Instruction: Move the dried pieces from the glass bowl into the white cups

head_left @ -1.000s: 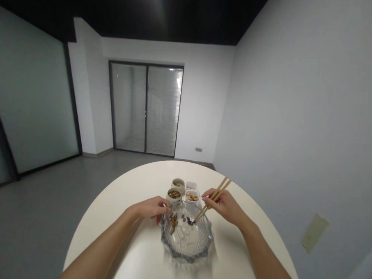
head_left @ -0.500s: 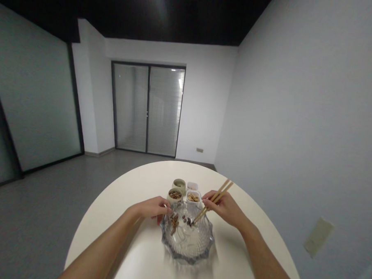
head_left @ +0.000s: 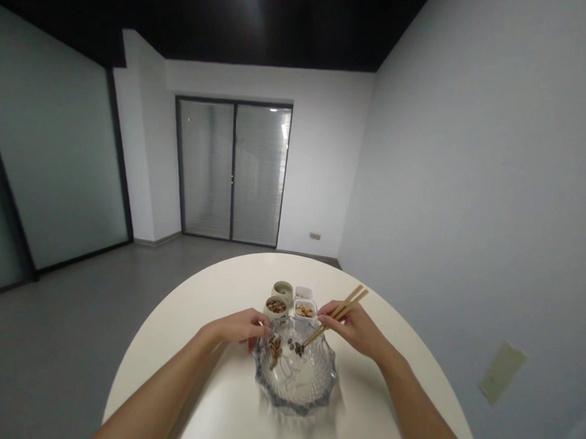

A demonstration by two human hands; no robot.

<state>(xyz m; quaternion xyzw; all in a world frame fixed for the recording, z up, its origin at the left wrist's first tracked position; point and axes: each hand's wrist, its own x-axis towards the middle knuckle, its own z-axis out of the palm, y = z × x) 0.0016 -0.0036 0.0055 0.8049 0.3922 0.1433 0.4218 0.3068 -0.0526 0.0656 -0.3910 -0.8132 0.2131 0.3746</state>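
My right hand (head_left: 351,327) is closed round a pair of wooden chopsticks (head_left: 314,335), their tips down in a scalloped clear glass bowl (head_left: 295,401). The tips are at a small cluster of dark beans (head_left: 297,350); whether they pinch one I cannot tell. Elongated brown pieces (head_left: 275,353) lie along the bowl's left side. My left hand (head_left: 243,326) grips the bowl's upper left rim, its fingertips partly over the edge. Something red (head_left: 251,344) shows under that hand, mostly hidden.
Just behind the bowl stand two round greenish cups, the nearer cup (head_left: 276,314) holding brown pieces and the farther cup (head_left: 283,289) mostly bare inside. Beside them are two white square dishes, the nearer dish (head_left: 305,303) with pale nuts. All stand on a round white table (head_left: 194,370).
The chopstick tips have shifted very slightly within the bowl, near the dark beans. My left hand stays at the rim.
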